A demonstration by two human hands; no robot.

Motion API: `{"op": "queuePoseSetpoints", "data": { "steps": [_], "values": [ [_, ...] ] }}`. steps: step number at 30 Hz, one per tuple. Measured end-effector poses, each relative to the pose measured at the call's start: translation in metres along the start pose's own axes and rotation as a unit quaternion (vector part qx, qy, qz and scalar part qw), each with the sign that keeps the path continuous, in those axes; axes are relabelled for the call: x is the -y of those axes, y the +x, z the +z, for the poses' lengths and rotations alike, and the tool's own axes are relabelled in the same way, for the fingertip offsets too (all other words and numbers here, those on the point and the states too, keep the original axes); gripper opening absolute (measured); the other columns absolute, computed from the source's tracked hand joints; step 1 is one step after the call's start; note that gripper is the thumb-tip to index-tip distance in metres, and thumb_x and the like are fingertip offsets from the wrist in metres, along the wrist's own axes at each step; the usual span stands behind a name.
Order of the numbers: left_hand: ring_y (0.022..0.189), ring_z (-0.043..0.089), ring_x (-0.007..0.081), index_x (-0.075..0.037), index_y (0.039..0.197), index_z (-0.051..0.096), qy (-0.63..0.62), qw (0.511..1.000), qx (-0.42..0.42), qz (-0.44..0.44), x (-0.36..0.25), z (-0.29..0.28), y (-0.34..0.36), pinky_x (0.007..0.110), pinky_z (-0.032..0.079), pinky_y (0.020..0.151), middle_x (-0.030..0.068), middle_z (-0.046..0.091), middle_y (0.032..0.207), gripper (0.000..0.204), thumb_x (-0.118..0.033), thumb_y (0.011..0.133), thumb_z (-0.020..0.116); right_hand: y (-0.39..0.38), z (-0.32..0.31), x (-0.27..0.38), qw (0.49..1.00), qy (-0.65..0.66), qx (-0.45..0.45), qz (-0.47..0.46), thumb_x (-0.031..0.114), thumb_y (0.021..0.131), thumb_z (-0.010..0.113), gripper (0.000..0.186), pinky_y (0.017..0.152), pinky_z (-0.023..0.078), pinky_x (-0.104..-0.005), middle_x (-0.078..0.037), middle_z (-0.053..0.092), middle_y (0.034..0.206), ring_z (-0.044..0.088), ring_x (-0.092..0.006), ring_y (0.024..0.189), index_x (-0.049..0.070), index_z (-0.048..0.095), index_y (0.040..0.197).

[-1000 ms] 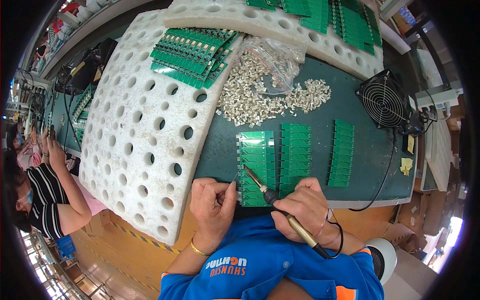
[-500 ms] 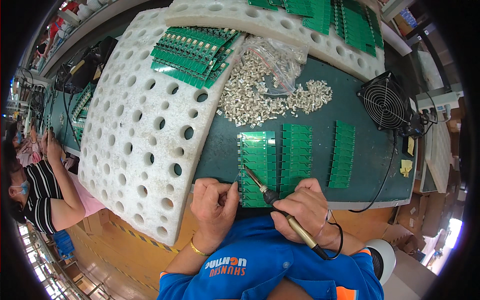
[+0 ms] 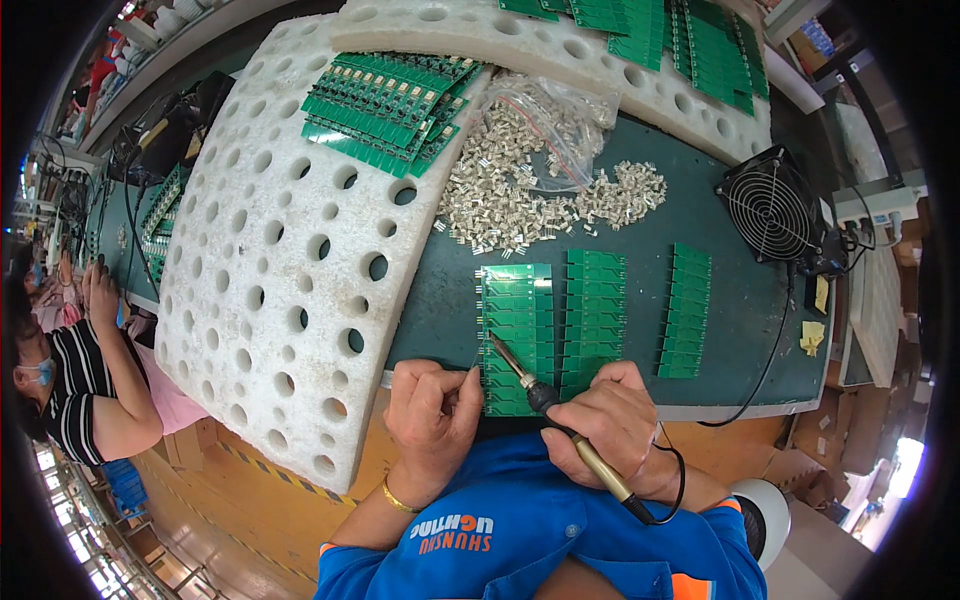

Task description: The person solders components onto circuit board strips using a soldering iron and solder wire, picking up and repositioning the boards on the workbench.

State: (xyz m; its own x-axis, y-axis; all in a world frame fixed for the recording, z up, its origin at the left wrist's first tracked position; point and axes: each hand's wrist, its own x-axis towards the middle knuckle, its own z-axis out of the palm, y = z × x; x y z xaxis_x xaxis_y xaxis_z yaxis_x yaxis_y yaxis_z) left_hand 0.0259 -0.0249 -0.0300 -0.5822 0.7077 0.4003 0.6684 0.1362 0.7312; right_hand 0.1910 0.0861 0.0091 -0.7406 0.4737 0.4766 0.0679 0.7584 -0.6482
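One right hand [image 3: 608, 425] holds one soldering iron [image 3: 603, 470] over one green panel [image 3: 512, 312].

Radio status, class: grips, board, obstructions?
Right grip closed on soldering iron, tip at green board. Left grip pinched beside board, contents unclear. Nothing visibly blocking tip.

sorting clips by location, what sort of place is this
Probably an electronics assembly workshop: the right hand holds a soldering iron at a green circuit board, and a heap of small pale parts lies on the workbench.

The strand [image 3: 479, 359] at the left fingers [image 3: 466, 393], perhaps wire, is too fine to identify.
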Motion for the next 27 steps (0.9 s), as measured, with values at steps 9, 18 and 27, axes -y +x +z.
{"op": "queuePoseSetpoints", "data": {
  "steps": [9,18,27],
  "values": [
    [0.06,0.049,0.0151,-0.004,0.078,0.059,0.0,1.0,0.002,-0.006,-0.0025,-0.0006,0.0026,0.027,0.038,0.046,0.0067,0.052,0.074,0.022,0.006,0.074,0.077,0.0006,0.0005,-0.0003,1.0,0.002,-0.002,0.001,0.008,0.068,0.082,0.034,0.066,0.044,-0.0341,-0.004,0.065,0.071,0.058,-0.019,0.055,0.006,0.065,0.097],
    [0.056,0.05,0.0136,-0.005,0.078,0.06,0.005,1.0,0.006,0.006,0.0004,0.0023,0.0044,0.027,0.04,0.044,0.0065,0.054,0.076,0.021,0.003,0.074,0.079,0.0001,0.0012,-0.0009,1.0,0.006,-0.008,0.001,0.008,0.068,0.082,0.034,0.065,0.043,-0.0342,-0.004,0.064,0.07,0.058,-0.0189,0.055,0.005,0.065,0.097],
    [0.052,0.05,0.0109,-0.005,0.078,0.061,0.003,1.0,0.012,0.002,0.0017,0.0008,0.0034,0.026,0.041,0.043,0.0057,0.055,0.077,0.02,0.001,0.075,0.08,0.0007,0.0019,-0.0006,1.0,0.008,-0.013,0.004,0.008,0.068,0.083,0.034,0.065,0.043,-0.0337,-0.004,0.064,0.07,0.057,-0.0187,0.055,0.006,0.065,0.097]
  ]
}}
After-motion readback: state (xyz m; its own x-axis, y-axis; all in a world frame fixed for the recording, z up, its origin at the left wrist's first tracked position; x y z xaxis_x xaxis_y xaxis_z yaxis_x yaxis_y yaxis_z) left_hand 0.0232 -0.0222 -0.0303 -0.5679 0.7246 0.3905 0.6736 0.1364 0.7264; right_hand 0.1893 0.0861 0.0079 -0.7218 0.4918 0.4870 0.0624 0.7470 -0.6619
